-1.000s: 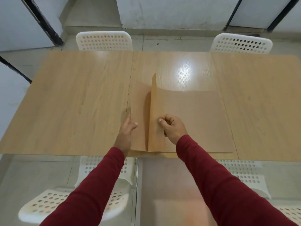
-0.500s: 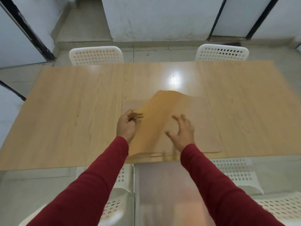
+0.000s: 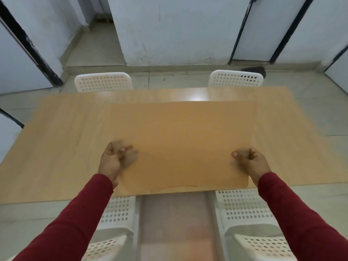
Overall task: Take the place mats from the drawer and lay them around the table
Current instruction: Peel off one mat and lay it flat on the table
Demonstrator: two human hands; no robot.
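A tan place mat [image 3: 178,144] is held up flat in front of me, above the light wooden table [image 3: 56,147]. My left hand [image 3: 114,159] pinches the mat's left edge and my right hand [image 3: 248,161] pinches its right edge. The mat hides the middle of the table and whatever lies beneath it. The drawer is not in view. Both sleeves are dark red.
Two white perforated chairs [image 3: 103,82] [image 3: 236,78] stand at the table's far side. Two more white chairs [image 3: 116,213] [image 3: 244,210] are pushed in at the near side, left and right of me. Pale walls and dark door frames lie beyond.
A mat peeled from the stack has been lifted and spread wide. My hands moved apart to its two side edges and closed on it. My view tilted up.
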